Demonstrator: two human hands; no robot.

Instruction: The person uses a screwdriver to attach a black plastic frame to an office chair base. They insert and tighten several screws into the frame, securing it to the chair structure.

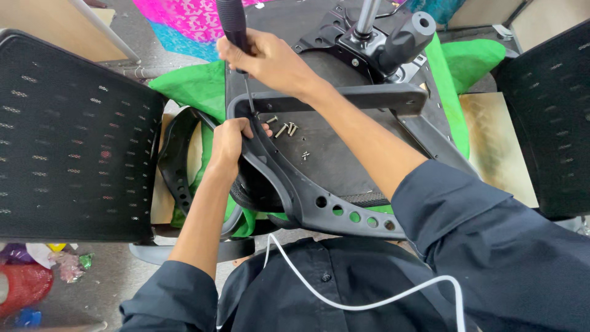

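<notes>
An upturned office chair seat (344, 160) lies on green cloth. My right hand (270, 58) grips a black-handled screwdriver (233, 24), its thin shaft pointing down at the corner of a black armrest bracket (344, 98). My left hand (228, 142) clutches the curved black plastic armrest (301, 197) right below the screwdriver tip, pressing it against the seat. A few loose silver screws (286, 129) rest on the seat underside beside the bracket. The chair's metal mechanism and gas-lift column (369, 31) stand at the far end.
Black mesh chair backs stand at left (74, 135) and right (547, 117). A second armrest (178, 160) lies at left. Green cloth (196, 86), pink patterned fabric (184, 18), a wooden board (498, 141), a white cable (369, 301) and floor litter (37, 270) surround me.
</notes>
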